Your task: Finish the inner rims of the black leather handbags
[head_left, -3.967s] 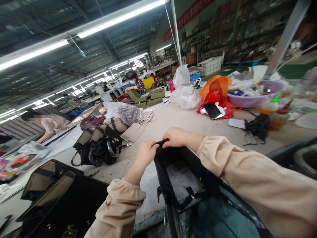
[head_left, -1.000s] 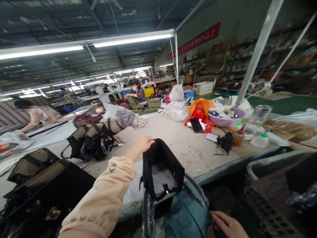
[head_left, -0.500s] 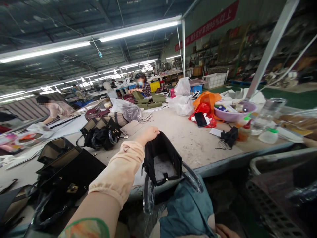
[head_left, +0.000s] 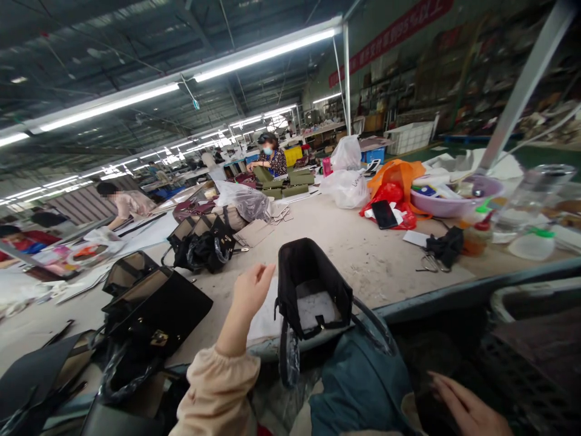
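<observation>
A black handbag point(head_left: 290, 290) stands at the table's front edge, its mouth facing me and a pale grey lining showing inside. Its two plastic-wrapped handles hang over the edge above my lap. My left hand point(head_left: 251, 295), in a peach sleeve, hovers just left of the bag with loosely stretched fingers and nothing in them. Down at the lower right, beside my teal-covered lap, is my right hand point(head_left: 472, 406). Its fingers are stretched out near something dark; part of the hand is cut off by the frame.
Black handbags point(head_left: 157, 309) stand on the left of the table point(head_left: 363, 254). At the right are a phone point(head_left: 384, 214), an orange bag point(head_left: 394, 177), a lilac basin point(head_left: 447, 206), scissors point(head_left: 433, 262) and bottles. A plastic crate point(head_left: 508, 357) stands below. Co-workers sit farther back.
My left hand has let go of the handbag's top left rim and drawn back to its left. My right hand has moved right and farther into view. The camera view has shifted left.
</observation>
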`<action>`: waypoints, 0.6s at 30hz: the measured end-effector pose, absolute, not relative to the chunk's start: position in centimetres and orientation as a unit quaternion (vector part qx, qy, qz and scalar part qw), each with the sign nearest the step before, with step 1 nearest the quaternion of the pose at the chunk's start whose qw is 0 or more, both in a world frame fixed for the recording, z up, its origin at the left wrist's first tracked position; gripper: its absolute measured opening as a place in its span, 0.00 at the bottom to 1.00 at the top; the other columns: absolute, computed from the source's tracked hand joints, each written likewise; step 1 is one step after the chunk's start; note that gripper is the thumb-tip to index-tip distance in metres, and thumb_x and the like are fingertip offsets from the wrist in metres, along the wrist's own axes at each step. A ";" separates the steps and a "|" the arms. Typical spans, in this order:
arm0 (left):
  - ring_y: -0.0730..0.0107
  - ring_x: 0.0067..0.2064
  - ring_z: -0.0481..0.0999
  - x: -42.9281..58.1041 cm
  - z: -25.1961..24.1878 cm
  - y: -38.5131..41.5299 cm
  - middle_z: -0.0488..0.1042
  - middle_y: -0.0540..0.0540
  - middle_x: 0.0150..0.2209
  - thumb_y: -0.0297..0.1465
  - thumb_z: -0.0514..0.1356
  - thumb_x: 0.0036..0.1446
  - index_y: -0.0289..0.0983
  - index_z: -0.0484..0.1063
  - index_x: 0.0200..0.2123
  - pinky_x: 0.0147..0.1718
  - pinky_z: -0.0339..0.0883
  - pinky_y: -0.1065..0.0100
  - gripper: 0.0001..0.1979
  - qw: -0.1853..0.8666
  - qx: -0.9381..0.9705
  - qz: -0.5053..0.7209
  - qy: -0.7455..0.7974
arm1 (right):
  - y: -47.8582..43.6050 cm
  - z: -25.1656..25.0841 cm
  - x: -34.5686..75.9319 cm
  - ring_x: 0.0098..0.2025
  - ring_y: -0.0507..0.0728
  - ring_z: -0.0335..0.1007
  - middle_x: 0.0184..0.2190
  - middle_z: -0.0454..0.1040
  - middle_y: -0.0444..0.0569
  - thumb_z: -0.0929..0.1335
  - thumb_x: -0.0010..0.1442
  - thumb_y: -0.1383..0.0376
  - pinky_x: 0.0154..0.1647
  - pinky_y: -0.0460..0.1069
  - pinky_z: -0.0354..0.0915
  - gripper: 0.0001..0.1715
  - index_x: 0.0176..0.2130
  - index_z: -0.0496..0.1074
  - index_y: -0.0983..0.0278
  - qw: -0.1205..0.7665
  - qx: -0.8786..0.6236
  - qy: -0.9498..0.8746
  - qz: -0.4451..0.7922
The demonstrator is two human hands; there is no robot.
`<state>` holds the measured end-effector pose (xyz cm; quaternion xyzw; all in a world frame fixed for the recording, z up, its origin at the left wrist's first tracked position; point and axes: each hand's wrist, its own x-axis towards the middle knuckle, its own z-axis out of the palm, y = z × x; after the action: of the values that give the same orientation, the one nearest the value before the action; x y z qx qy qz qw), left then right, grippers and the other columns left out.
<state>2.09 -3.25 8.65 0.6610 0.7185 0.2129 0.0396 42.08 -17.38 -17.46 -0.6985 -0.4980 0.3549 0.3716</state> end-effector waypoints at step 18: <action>0.60 0.28 0.75 5.1 5.7 -8.3 0.76 0.42 0.24 0.42 0.41 0.63 0.38 0.70 0.24 0.24 0.50 0.67 0.25 -0.055 0.702 0.054 0.709 | -5.8 4.0 27.0 0.36 0.56 0.72 0.33 0.76 0.49 0.60 0.63 0.52 0.33 0.48 0.61 0.20 0.39 0.73 0.62 0.256 -0.613 -0.745 -0.068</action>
<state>5.08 -8.32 5.72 0.7015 0.7085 0.0536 -0.0548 27.01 -5.84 3.97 -0.6126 -0.7445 -0.0677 0.2565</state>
